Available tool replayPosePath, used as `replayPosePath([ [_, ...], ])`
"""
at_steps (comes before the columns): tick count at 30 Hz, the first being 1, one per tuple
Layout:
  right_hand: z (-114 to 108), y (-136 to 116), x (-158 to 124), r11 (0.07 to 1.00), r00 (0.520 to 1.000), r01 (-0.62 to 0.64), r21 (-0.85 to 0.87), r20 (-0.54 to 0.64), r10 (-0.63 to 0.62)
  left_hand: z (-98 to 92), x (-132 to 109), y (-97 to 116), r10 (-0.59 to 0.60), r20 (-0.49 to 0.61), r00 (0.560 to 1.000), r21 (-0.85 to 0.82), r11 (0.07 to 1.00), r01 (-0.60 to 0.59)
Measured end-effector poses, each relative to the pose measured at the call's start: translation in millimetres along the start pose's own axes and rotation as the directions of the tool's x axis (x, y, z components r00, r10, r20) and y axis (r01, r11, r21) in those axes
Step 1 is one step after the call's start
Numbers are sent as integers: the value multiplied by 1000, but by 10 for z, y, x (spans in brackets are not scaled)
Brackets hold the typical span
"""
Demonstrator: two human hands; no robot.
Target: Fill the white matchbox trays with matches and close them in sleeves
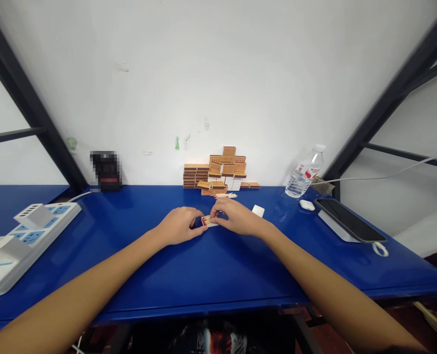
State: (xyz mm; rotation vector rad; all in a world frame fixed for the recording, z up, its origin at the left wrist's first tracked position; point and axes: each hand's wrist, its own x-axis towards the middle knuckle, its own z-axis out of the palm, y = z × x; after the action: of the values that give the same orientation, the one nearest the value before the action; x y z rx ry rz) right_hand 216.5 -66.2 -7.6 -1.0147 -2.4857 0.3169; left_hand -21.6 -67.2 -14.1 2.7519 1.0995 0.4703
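A small white matchbox tray (211,225) with red-tipped matches (209,221) in it lies on the blue table, between my hands. The thumb and forefinger of my left hand (179,224) are closed on the tray's left end. From the right, my right hand (238,216) reaches over the tray with its fingertips pinched on the matches; its fingers partly cover the tray's right end. Just beyond it, a loose pile of matches (225,195) rests in front of the stacked matchboxes (228,168). Beside my right hand is a white square piece (258,211).
Against the wall stand a black object (107,174), partly blurred out, and a tilted water bottle (306,172). On the right are a white earbud case (307,205) and a phone (351,220) on a stand. A power strip (61,221) with plugs occupies the left.
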Motion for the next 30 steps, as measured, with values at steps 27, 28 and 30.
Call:
replayPosePath([
  [27,-23,59,-3,999,992,-41,8,117,40,0,-4,3,1,-1,1000,20,1000,-1],
  [28,-20,59,-2,999,993,-44,11,113,42,2,-3,1,-1,-3,1000,16,1000,1],
  [30,-3,66,2,999,995,-48,15,91,47,5,-1,0,-9,-4,1000,7,1000,9],
])
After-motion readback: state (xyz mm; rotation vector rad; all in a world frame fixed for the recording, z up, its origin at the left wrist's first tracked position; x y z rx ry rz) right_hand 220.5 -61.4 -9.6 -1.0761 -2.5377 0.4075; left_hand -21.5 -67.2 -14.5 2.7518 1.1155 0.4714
